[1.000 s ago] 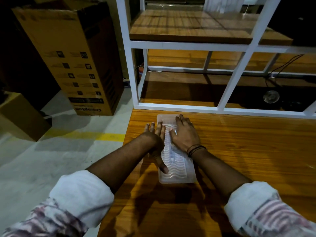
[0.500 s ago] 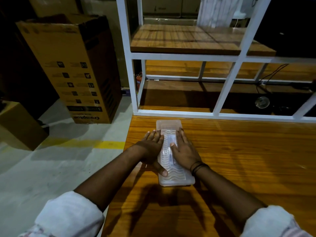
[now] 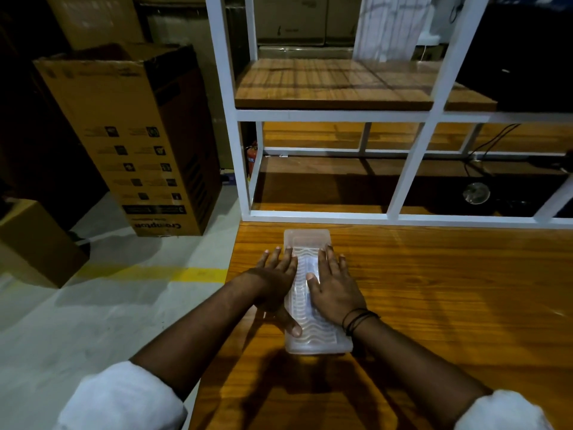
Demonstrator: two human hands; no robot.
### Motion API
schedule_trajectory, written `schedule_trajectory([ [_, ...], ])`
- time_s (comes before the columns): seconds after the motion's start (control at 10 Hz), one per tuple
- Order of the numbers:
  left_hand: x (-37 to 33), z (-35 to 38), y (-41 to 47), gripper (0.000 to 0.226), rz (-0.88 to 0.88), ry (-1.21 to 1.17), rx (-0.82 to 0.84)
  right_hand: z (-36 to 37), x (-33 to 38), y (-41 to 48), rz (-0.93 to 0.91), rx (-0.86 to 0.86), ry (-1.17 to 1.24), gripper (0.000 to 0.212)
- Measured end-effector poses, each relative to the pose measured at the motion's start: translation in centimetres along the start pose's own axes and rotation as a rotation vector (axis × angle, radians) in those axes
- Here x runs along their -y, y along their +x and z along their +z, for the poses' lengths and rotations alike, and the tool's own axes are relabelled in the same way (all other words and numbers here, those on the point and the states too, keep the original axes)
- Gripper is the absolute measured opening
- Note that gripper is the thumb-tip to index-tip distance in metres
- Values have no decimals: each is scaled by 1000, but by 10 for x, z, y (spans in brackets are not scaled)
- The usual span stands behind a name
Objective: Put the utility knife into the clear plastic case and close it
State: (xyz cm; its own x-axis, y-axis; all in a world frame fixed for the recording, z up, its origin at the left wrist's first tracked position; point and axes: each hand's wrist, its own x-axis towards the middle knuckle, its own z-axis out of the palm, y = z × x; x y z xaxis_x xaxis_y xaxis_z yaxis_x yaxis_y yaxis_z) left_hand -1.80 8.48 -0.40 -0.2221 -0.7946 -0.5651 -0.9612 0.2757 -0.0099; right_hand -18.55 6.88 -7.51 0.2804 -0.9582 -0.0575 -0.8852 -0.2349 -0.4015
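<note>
**Both palms flat on the shut case**

Your left hand lies spread and flat, fingers straight, over the left edge of the clear plastic case; its thumb crosses onto the lid near the close end. Your right hand is equally flat and splayed on the right half of the lid, thumb tip toward the middle. Neither hand grips anything; both press down. Dark bands circle the right wrist.

The case sits lengthwise on the wooden table, near its left edge, its far end just short of the white metal frame. Lid looks down and level. Through the ribbed, wavy-patterned plastic a pale oblong shows between your hands, likely the utility knife; detail too blurred to confirm.

Table: glossy orange-brown grain, strong hand shadows toward you. The frame carries wooden shelves; a dark cable and a round shiny object sit on the lower level, right.

Left of the table, on the grey floor with a yellow stripe: a tall cardboard box, printing upside down, and a smaller box.

White rolled sleeves at both forearms.
</note>
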Motion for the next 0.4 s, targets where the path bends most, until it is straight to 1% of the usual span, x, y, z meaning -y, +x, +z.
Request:
schedule_trajectory([
  [0.3, 7, 0, -5, 146, -5, -84, -48, -10, 4, -2, -14, -76, -159, 73],
  [0.4, 18, -15, 1, 120, -8, -124, -232, -26, 8, 6, -53, -109, -146, 66],
])
